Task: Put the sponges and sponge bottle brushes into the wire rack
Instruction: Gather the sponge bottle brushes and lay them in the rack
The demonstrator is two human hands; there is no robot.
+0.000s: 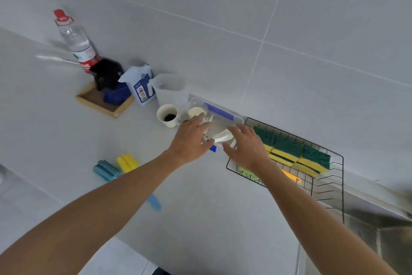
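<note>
At centre, both hands lay spread on a clear box [219,122]: left hand [189,139] at 9 o'clock, right hand [247,147] at 3. Sponges [292,152] sat in the rack [330,185] at 4 o'clock. Two brushes [116,167], seemingly, lay at 8 o'clock on the counter [211,208].

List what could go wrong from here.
1. Both hands, left and right, work at a clear container right beside a cup with dark contents; a nudge might tip it.
2. The blue brush and yellow brush lie outside the rack, near the left forearm, which might sweep them away.
</note>
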